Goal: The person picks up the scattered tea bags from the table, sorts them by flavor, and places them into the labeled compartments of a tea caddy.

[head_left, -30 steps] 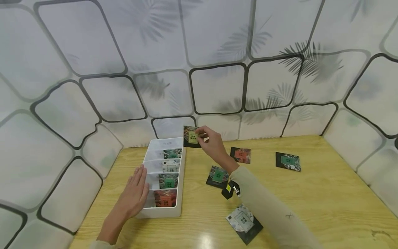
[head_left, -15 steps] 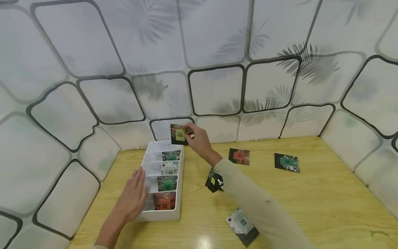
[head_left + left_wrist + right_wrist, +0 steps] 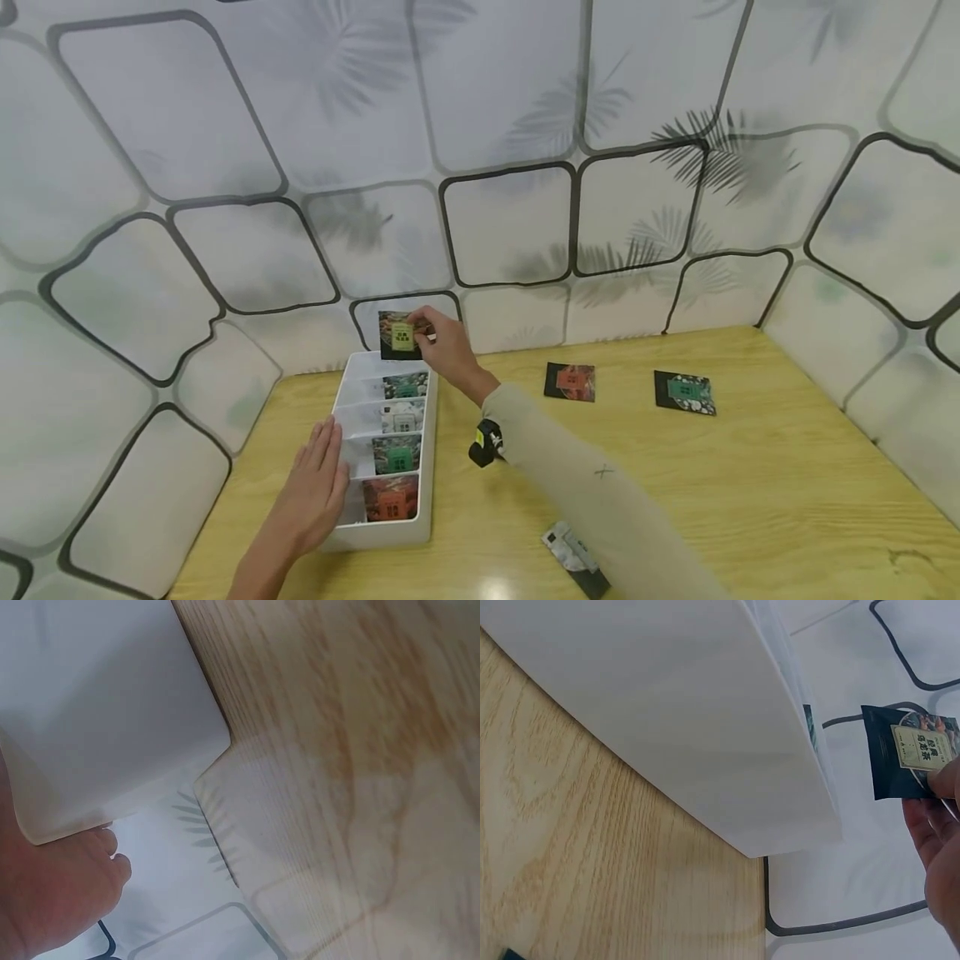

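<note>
My right hand [image 3: 450, 346] pinches the edge of a dark tea bag packet [image 3: 396, 337] with a yellow-green label, thumb on its face in the right wrist view. The packet is held upright over the far compartment of a white divided box [image 3: 375, 536]. That compartment shows no packet inside. Nearer compartments hold a dark green packet [image 3: 405, 385], a white packet [image 3: 402, 417], another green packet [image 3: 396, 454] and a red packet [image 3: 392, 498]. My left hand [image 3: 311, 487] rests along the box's left side with straight fingers; in the left wrist view it is partly hidden by the box wall [image 3: 112, 712].
On the wooden table [image 3: 750, 483], right of the box, lie a red packet [image 3: 570, 382], a green packet [image 3: 685, 392] and a white packet [image 3: 573, 554] partly under the right sleeve [image 3: 585, 475]. A black wrist camera [image 3: 487, 442] sits at the right wrist. A patterned cloth wall [image 3: 510, 225] stands behind.
My right hand has carried the yellow-labelled packet left, from beside the box to over its far compartment. The right forearm now covers the green packet near the box. My left hand stays put.
</note>
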Demonstrator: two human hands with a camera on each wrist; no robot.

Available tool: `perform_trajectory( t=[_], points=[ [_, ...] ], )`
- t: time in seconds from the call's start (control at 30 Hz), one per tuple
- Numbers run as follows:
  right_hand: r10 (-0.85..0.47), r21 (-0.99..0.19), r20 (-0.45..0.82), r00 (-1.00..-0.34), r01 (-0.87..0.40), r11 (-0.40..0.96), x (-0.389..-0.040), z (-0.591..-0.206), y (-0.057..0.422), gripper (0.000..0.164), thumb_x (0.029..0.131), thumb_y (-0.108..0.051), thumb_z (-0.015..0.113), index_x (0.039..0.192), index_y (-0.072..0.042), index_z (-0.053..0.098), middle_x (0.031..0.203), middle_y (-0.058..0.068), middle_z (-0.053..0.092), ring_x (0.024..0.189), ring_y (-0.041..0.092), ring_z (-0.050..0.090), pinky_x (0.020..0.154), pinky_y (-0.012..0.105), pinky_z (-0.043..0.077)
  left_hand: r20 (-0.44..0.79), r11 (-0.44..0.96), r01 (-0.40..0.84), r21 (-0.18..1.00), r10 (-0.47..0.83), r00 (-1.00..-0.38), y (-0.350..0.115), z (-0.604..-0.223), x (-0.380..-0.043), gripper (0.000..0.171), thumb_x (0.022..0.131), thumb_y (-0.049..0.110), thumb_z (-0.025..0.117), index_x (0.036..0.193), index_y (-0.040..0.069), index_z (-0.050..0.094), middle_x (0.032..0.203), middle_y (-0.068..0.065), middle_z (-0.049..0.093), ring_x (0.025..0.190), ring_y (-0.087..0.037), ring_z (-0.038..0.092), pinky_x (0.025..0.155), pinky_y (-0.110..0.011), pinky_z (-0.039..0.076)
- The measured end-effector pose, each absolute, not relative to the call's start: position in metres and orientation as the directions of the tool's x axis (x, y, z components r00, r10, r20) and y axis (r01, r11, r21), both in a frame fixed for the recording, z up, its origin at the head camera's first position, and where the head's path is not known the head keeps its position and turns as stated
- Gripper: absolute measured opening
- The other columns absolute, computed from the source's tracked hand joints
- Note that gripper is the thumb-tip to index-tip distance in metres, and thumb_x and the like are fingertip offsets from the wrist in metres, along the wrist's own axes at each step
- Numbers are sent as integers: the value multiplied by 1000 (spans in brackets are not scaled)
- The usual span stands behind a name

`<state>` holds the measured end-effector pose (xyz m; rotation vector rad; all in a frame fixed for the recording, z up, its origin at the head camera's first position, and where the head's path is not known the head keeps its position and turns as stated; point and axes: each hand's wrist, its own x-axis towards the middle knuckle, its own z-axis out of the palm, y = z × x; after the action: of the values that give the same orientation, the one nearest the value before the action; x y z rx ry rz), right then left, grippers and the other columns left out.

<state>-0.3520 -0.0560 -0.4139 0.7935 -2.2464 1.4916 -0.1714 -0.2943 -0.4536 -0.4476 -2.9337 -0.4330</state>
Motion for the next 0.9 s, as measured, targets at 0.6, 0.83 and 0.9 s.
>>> perform_trajectory(
  t=[0.6, 0.83, 0.9],
  points=[
    [-319, -710, 511, -798, -601, 367, -362, -433, -68, 23, 102, 0, 59, 121, -12, 66, 112, 4, 70, 101, 12, 66, 82, 21, 55, 200, 916, 316, 247, 271, -942, -295, -458, -171, 58, 110, 20, 38, 155, -14, 26, 165, -31, 18, 151, -50, 17, 116, -67, 23],
    [-358, -703, 502, -787, -613, 362, -363, -440, -68, 23, 101, 2, 59, 119, -11, 68, 110, 3, 70, 99, 12, 67, 82, 22, 56, 204, 917, 322, 234, 277, -939, -297, -461, -171, 58, 110, 21, 39, 155, -14, 28, 164, -31, 20, 150, -51, 20, 115, -67, 25],
    [-377, -687, 503, -777, -625, 371, -364, -442, -67, 23, 101, 2, 59, 118, -11, 68, 108, 3, 71, 98, 12, 68, 81, 21, 56, 209, 918, 320, 236, 273, -939, -296, -461, -171, 57, 110, 20, 39, 155, -14, 28, 164, -31, 20, 150, -51, 20, 115, -67, 25]
  ],
)
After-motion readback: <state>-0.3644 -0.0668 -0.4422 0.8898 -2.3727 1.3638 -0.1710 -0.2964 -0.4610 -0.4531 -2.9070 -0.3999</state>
